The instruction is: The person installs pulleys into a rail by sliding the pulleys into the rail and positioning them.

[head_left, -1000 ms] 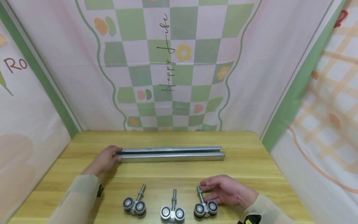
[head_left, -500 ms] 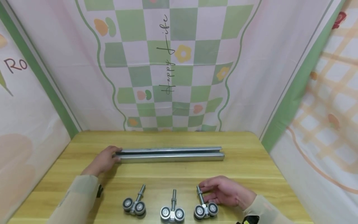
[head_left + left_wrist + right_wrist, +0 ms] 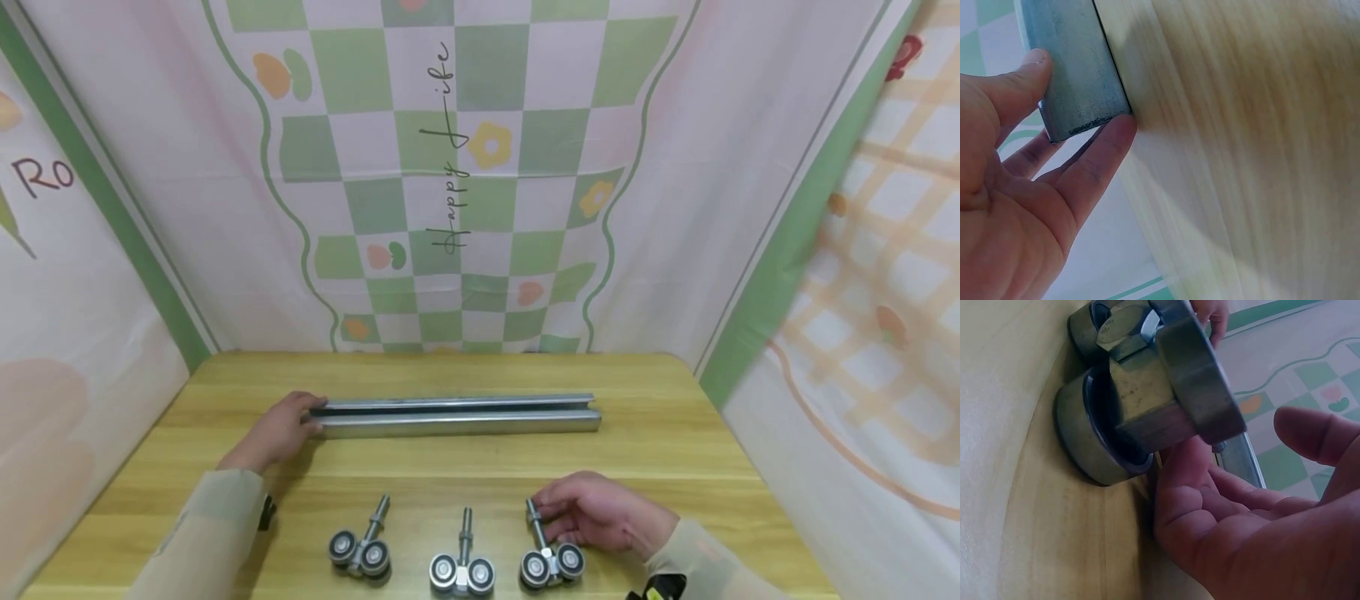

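Note:
A silver C-shaped steel rail (image 3: 461,423) lies lengthwise toward the back of the table, its slot visible. At its left end, my left hand (image 3: 272,429) holds the rail; in the left wrist view, the thumb (image 3: 1036,62) presses one side and fingers reach round the cut end. Near the table's front, a roller trolley (image 3: 551,562) with an upward-slanting threaded bolt stands beside my right hand (image 3: 607,512). The right fingers curve by the bolt, while the thumb (image 3: 1310,431) stays apart from it in the right wrist view. The rollers hide any fingertip contact.
Two similar roller trolleys stand to the left: a middle trolley (image 3: 462,573) and a left trolley (image 3: 362,552), bolts pointing away. The wooden table (image 3: 420,462) meets a patterned curtain (image 3: 480,250) at the back, with cloth on both sides.
My right hand has shifted slightly left, its fingers a little closer round the right trolley's bolt. The left hand, rail and other trolleys have stayed in place.

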`<state>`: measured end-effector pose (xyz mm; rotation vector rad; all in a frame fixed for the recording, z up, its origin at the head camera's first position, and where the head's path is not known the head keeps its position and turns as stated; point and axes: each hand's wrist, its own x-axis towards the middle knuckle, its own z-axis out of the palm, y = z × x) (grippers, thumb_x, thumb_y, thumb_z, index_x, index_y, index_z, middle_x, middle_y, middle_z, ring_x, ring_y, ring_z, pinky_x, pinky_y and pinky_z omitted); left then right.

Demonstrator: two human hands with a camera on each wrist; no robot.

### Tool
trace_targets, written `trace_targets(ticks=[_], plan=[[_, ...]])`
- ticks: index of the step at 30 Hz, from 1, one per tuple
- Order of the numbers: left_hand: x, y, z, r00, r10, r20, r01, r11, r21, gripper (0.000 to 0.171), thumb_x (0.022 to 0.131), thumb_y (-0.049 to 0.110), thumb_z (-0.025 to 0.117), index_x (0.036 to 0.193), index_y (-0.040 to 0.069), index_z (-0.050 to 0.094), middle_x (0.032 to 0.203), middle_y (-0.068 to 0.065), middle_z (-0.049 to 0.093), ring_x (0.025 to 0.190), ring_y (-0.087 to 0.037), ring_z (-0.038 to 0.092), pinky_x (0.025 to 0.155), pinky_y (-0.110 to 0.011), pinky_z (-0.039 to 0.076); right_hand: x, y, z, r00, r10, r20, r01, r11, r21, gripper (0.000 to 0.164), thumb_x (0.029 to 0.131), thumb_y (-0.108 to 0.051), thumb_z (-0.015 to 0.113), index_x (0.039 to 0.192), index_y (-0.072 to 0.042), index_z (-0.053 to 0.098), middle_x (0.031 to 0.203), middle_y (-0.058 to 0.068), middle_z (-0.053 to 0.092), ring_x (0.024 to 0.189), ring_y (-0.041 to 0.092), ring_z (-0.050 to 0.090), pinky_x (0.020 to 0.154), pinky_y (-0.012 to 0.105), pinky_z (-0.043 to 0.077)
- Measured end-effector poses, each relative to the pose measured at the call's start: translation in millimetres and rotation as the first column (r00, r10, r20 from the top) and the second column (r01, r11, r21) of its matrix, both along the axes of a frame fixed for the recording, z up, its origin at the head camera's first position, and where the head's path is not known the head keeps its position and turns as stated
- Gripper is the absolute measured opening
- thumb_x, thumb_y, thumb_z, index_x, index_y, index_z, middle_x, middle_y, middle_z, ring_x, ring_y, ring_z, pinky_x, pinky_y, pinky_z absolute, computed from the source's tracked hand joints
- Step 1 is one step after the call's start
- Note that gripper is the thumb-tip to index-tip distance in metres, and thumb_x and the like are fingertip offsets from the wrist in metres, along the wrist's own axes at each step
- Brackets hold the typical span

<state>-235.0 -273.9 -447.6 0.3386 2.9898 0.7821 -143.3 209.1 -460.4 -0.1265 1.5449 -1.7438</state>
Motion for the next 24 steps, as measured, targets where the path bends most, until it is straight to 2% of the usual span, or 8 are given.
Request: trace_targets(ticks=[9,15,24], plan=[[-0.8,-2.2,-3.5,1.0,-0.004,-0.004,0.004,1.0,0.007,0.045,0.094,0.008,0.065,0.136,-0.004,0.055,0.137,-0.03,0.048,0.121,-0.05,0.049,0.101,-0.065,0.039,1.3,-3.2,2.8,1.0,-0.012,-0.002,0.012,0.999,0.035,0.025,0.097,-0.014,0.056,0.108,0.005,0.067,0.103,0.023,0.07,0.08,0.02,0.069,0.069,0.027,0.055],[0.1,-2.1,-4.0,1.0,0.0,-0.001,0.0,1.0,0.012,0.045,0.094,0.008,0.065,0.136,-0.003,0.055,0.137,-0.03,0.048,0.122,-0.05,0.049,0.101,-0.065,0.039,1.8,-3.4,4.4,1.0,-0.002,-0.006,0.003,0.998,0.067,0.027,0.095,-0.014,0.059,0.111,0.008,0.063,0.103,0.024,0.069,0.08,0.021,0.069,0.07,0.028,0.057],[1.0,-1.3,-3.1,1.0,0.002,0.006,-0.002,1.0,0.012,0.045,0.094,0.009,0.065,0.137,-0.002,0.054,0.138,-0.03,0.047,0.122,-0.05,0.049,0.101,-0.065,0.039,-0.4,-1.5,3.5,1.0,0.002,-0.015,0.0,0.992,0.127,0.029,0.097,-0.018,0.06,0.113,0.005,0.064,0.103,0.023,0.07,0.085,0.025,0.071,0.072,0.031,0.058]])
